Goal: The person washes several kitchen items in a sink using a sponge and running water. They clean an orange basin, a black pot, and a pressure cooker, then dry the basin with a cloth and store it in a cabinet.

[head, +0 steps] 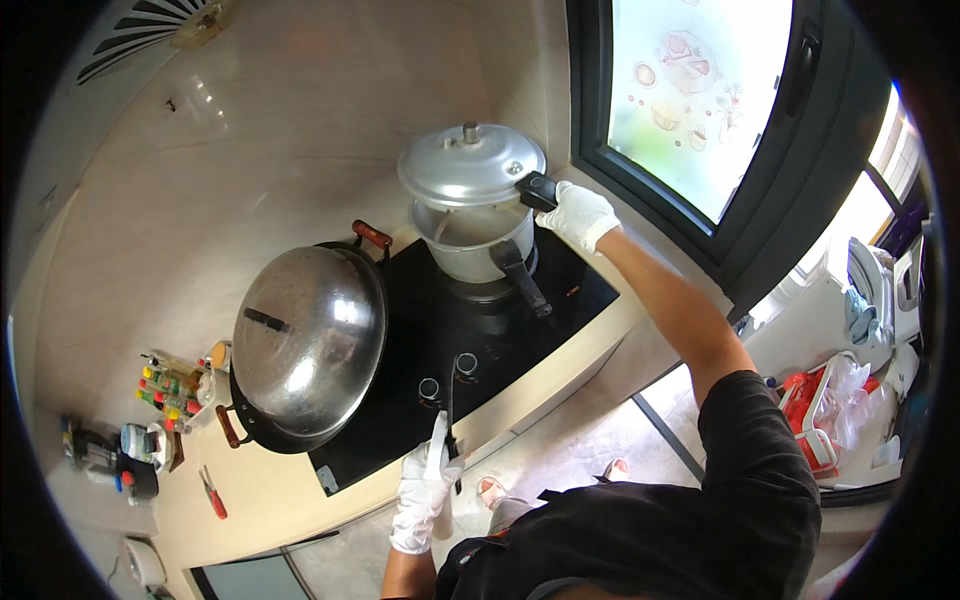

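Gripped by its black handle, an aluminium pressure cooker lid (469,172) is in my gloved right hand (581,215). It is held above the pressure cooker pot (461,259), leaving the pot's front rim uncovered. Inside, the pot looks pale, but its contents cannot be made out. The pot's black handle (529,285) points towards the front right. My left hand (426,487), also in a white glove, is closed around a slim tool (451,397) with a thin dark shaft, held near the counter's front edge. The tool's exact kind is unclear.
A large wok with a domed steel lid (311,345) stands left on the black glass cooktop (420,337). A red-handled screwdriver-like tool (215,499) lies on the counter (255,525). Several seasoning bottles (169,386) stand against the wall. A dark-framed window (697,112) is at right.
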A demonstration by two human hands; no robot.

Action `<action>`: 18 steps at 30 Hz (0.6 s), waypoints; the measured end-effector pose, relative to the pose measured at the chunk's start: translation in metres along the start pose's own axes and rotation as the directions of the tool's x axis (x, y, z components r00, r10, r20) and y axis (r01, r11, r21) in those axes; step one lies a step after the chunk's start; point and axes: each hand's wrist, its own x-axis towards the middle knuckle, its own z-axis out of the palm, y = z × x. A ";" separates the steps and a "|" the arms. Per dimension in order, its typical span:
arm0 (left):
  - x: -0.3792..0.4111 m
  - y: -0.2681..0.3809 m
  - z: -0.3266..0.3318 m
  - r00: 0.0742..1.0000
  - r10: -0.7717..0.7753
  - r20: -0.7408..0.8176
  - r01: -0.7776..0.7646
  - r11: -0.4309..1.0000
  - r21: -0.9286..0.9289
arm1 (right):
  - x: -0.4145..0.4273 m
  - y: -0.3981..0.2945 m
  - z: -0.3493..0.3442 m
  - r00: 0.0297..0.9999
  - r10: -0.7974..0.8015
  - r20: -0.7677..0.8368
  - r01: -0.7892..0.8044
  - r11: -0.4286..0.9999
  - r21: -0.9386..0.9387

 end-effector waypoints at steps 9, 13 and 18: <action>0.014 -0.008 -0.002 0.947 0.315 0.055 -0.291 0.777 0.558 | 0.006 0.006 0.039 0.998 -0.030 0.056 0.038 0.989 -0.143; 0.012 -0.033 0.000 0.942 0.321 0.102 -0.333 0.848 0.413 | 0.005 -0.001 0.040 0.997 0.013 0.080 -0.003 0.993 -0.117; 0.016 -0.026 0.005 0.945 0.291 0.150 -0.328 0.831 0.450 | 0.004 -0.002 0.046 0.999 -0.047 0.001 0.046 0.985 -0.165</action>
